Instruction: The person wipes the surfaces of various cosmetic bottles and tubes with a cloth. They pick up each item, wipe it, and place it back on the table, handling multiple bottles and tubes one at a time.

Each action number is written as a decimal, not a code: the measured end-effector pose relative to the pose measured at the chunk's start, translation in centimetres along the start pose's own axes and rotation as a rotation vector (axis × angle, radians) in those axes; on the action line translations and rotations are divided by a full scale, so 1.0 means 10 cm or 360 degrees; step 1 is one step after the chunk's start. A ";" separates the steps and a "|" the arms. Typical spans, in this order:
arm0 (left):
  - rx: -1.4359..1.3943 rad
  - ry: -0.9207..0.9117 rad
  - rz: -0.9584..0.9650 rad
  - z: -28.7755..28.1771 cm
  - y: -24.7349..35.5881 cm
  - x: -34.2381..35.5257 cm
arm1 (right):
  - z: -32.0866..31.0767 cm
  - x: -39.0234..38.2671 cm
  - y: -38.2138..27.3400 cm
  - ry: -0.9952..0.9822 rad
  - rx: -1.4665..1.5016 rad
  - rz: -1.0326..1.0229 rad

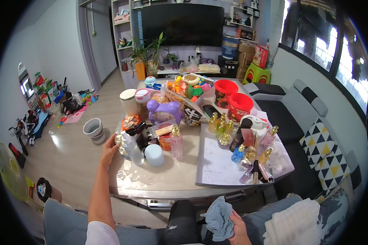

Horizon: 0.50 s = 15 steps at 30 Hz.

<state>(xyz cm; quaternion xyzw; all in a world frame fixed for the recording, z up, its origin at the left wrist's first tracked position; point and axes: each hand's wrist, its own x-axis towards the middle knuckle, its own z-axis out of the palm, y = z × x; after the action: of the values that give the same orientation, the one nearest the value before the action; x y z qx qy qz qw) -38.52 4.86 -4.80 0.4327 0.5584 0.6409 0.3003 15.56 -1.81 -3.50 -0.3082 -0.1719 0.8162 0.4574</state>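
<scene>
My left hand (109,150) reaches out to the left edge of the low table (159,179) and closes around a small gold-capped glass bottle (119,141). Right beside it stand a clear plastic bottle (131,148) and a pale blue round jar (154,154). My right hand (238,230) rests low by my lap and grips a crumpled grey-blue cloth (218,216). A pink glass bottle with a gold cap (176,142) stands just past the jar.
Several perfume bottles (249,153) crowd a white tray (216,163) on the right. Two red tubs (233,100), a purple toy clock (163,112) and clutter fill the table's far side. A grey sofa with a patterned cushion (325,151) is right, a small bucket (93,130) left.
</scene>
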 end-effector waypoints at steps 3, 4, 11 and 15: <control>0.0016 0.0029 0.0034 0.03 0.00 0.00 | -0.01 -0.03 -0.02 0.0099 -0.0013 0.0006; -0.0001 0.0059 0.0047 0.01 -0.02 -0.01 | -0.03 -0.03 -0.02 0.0120 -0.0016 0.0004; 0.0218 0.1154 0.0606 0.45 0.59 -0.48 | -0.23 -0.03 -0.05 0.0091 0.0073 -0.0017; 0.0255 0.0610 0.0730 1.84 1.28 -1.16 | -0.33 -0.01 -0.03 0.0202 0.0063 0.0026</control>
<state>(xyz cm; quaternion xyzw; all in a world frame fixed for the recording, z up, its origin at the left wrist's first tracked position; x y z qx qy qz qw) -15.72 0.64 5.20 0.4410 0.5414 0.7158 0.0020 17.96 -1.79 -5.76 -0.3515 -0.1238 0.8020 0.4668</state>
